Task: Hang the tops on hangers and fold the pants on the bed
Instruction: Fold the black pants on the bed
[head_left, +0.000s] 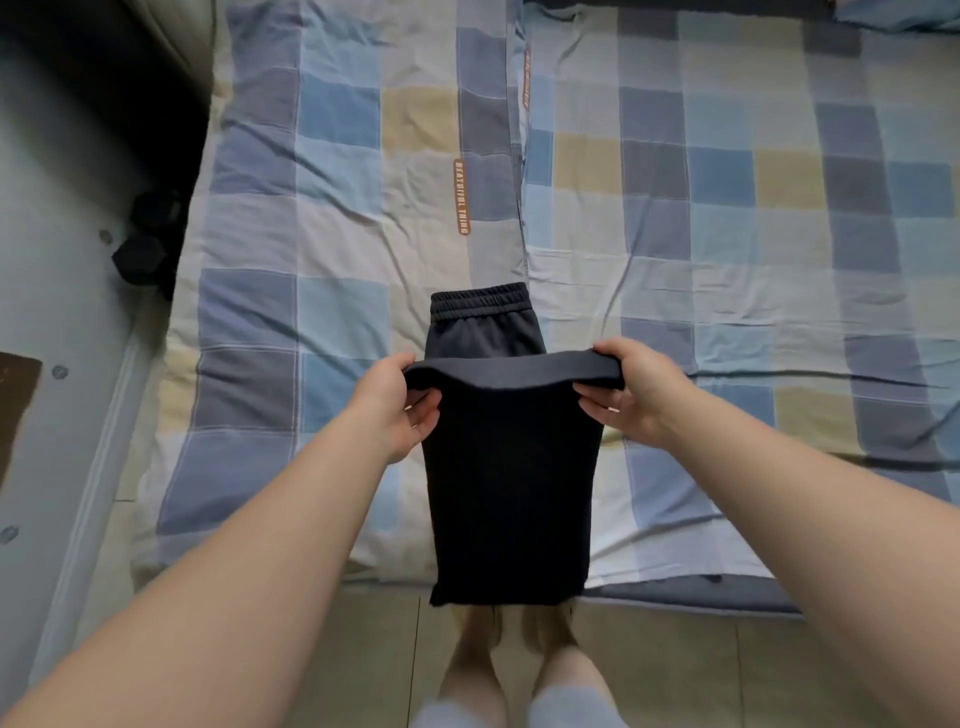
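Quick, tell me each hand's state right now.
Left hand: closed, pinching the left end of the raised fold of the dark navy fabric pants.
Right hand: closed, pinching the right end of the same fold.

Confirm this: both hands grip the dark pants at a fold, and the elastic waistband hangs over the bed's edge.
The left hand and right hand do grip the pants at a fold, but the head view shows the waistband lying flat on the bed beyond them, not hanging over its edge.
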